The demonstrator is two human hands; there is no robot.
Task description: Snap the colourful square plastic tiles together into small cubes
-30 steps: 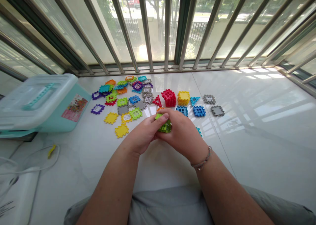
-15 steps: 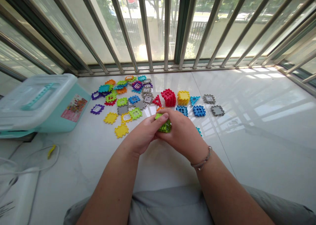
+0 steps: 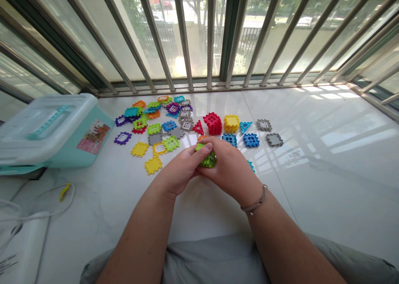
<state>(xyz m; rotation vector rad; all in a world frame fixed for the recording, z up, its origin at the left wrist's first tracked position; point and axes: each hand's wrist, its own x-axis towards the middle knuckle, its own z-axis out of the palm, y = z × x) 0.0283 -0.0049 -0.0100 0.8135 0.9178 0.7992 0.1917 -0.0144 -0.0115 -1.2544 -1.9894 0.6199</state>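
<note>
head view: the left hand (image 3: 183, 167) and the right hand (image 3: 227, 157) are cupped together at frame centre, closed around a light-green, square, toothed plastic block (image 3: 208, 159) that appears layered. the left thumb lies across its top; the undersides of the hands are hidden. this two-sided enclosure probably keeps the layers aligned. a red windowed plastic stack (image 3: 213, 123) and a yellow toothed plastic stack (image 3: 231, 123) stand just above centre, side by side; square stacking presumably keeps like colours together. loose yellow toothed plastic squares (image 3: 153, 165) lie flat, left of centre. compared with the frame half a second earlier, both hands and the green block retain the same pose; both stacks remain in place.
</note>
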